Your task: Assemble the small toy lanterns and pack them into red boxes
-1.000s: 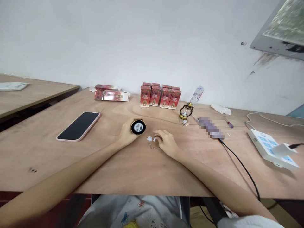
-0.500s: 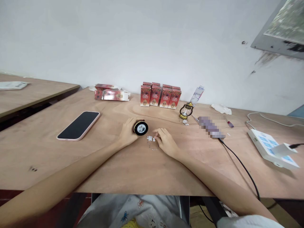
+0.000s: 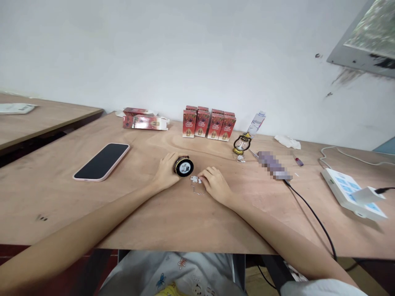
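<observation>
My left hand (image 3: 166, 172) grips a small round black part with a gold rim and a white inside (image 3: 184, 167), its open face turned toward me just above the wooden table (image 3: 173, 222). My right hand (image 3: 216, 183) rests on the table with its fingers curled, pinching a tiny white piece (image 3: 194, 179) that has a thin wire loop (image 3: 197, 189) lying on the wood. The two hands are a few centimetres apart.
A black phone in a pink case (image 3: 102, 161) lies to the left. Several red boxes (image 3: 209, 124) stand at the back, another (image 3: 144, 122) lies flat. A small lantern (image 3: 241, 144), a plastic bottle (image 3: 256, 123), a screwdriver (image 3: 298, 160), a cabled tool (image 3: 274, 165) and a white power strip (image 3: 352, 192) lie to the right.
The round part in my left hand has shifted slightly right and down, closer to my right hand. My right hand has barely moved.
</observation>
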`<state>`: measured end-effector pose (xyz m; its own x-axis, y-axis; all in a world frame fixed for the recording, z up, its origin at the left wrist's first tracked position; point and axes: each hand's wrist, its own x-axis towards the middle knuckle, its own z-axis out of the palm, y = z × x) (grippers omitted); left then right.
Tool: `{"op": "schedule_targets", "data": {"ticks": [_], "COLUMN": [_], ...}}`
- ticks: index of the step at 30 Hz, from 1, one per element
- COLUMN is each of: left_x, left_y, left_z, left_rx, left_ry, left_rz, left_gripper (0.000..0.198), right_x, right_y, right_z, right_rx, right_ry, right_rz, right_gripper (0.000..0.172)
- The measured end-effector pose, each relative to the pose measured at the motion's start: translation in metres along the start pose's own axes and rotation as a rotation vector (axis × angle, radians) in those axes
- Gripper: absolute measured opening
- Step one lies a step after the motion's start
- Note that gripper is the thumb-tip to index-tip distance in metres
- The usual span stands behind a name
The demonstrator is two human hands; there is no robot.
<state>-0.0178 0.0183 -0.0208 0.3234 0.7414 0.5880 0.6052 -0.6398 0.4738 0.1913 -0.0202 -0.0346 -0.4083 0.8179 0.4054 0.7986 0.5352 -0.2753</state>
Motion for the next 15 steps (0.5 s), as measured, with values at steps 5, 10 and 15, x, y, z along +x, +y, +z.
{"op": "schedule_targets", "data": {"ticks": [5,10,15], "left_x": [0.0001,-0.0002,-0.0002], "left_y": [0.0013,0.0019,0.0010], "left_z": [-0.0007,-0.0012,-0.0009], "left_rx": [-0.005,-0.008,0.014], "left_ry": [-0.010,-0.010,-0.018], "left_rz": [-0.019,-0.009,0.010], "left_gripper": [0.041,0.041,0.041], "right_x": [-0.0004,-0.0008,-0.0016], "right_y": [-0.0001,0.0007,0.0006], "right_z": [0.0002,0.0019,0.0023], "right_rx": [-0.003,-0.005,-0.010], "right_ry": [-0.015,0.019,0.061], "right_rz": [-0.016,-0.029,-0.042], "right_gripper": [0.019,0.018,0.018]}}
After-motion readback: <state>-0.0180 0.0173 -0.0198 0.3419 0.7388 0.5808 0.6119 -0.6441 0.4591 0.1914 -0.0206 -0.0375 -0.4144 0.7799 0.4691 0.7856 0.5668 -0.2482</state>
